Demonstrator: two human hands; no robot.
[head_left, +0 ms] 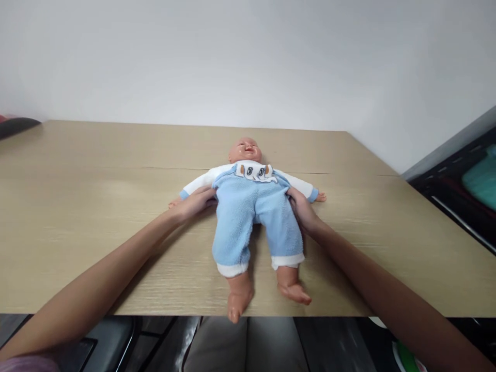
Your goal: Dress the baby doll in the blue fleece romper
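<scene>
A baby doll [253,201] lies on its back on the wooden table, head toward the wall and feet at the near edge. It wears light blue fleece overalls with an animal face on the bib, and a white top with blue cuffs. At the doll's left-of-view hip, my left hand [197,200] is closed against the overalls, its fingertips partly hidden by the cloth. My right hand [303,207] grips the opposite hip, thumb on top, with the other fingers mostly out of sight. Both doll arms stretch out sideways beyond my hands.
The table [96,170] has a seam running across it. Behind it rises a pale wall [248,62]. A dark object [17,125] sits at the far left edge. Black shelving [461,181] stands on the right, and a black chair [110,341] is below the table at left.
</scene>
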